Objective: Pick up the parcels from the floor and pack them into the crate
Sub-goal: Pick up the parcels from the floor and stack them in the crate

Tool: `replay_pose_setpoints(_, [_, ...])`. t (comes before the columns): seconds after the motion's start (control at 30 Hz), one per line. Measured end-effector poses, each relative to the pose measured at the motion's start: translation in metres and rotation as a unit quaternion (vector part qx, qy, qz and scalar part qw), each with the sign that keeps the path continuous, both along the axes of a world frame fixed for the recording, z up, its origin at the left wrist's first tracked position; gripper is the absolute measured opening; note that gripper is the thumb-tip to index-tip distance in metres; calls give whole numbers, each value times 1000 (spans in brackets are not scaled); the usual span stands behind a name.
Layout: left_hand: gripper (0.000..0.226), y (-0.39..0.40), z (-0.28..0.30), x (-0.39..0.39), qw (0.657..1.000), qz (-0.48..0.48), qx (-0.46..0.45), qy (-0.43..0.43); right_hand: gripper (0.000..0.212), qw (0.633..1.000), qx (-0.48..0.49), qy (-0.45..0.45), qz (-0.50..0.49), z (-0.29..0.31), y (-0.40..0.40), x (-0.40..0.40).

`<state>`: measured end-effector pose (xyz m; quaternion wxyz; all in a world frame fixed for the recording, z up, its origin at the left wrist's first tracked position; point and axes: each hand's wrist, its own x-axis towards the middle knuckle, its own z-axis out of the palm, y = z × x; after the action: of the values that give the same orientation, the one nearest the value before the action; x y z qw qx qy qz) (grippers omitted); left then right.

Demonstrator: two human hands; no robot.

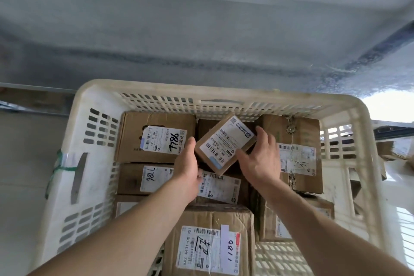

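Parcels fill the crate (94, 105). Both hands, left (187, 163) and right (261, 159), fingers straight, press a small tilted parcel (225, 143) between them.

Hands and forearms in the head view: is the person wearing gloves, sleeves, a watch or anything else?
Nothing is worn. The left hand and right hand have no gloves and no visible rings. Both forearms are uncovered to the frame's edge, with no sleeves, watch or wristband.

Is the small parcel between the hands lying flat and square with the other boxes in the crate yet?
No. The small parcel sits tilted and skewed above the packed boxes.
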<state>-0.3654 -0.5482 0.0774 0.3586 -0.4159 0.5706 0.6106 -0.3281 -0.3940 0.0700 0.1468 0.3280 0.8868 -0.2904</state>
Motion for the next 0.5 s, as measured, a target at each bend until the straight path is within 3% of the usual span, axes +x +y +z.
replay_pose_setpoints(0.07, [63, 4, 1, 4, 998, -13, 46, -27, 84, 998, -7, -27, 50, -2, 4, -9])
replay_pose_setpoints(0.17, [55, 10, 5, 1, 998, -23, 53, -4, 74, 998, -7, -38, 40, -2, 7, -9])
replay_pose_setpoints(0.27, [42, 14, 11, -9, 998, -14, 52, 45, 51, 999, 23, -31, 26, -1, 10, 0])
replay_pose_setpoints(0.33, [49, 18, 14, -22, 995, -11, 65, 80, 41, 1000, 4, -21, 3, -2, 11, 2])
replay_pose_setpoints(0.4, [63, 22, 14, -35, 992, -32, 75, 96, 49, 1000, -15, -18, -15, -5, 10, 0])
replay_pose_setpoints(0.5, [54, 23, 11, -45, 986, -86, 95, 104, 62, 1000, -4, -19, -2, -10, 10, -3])
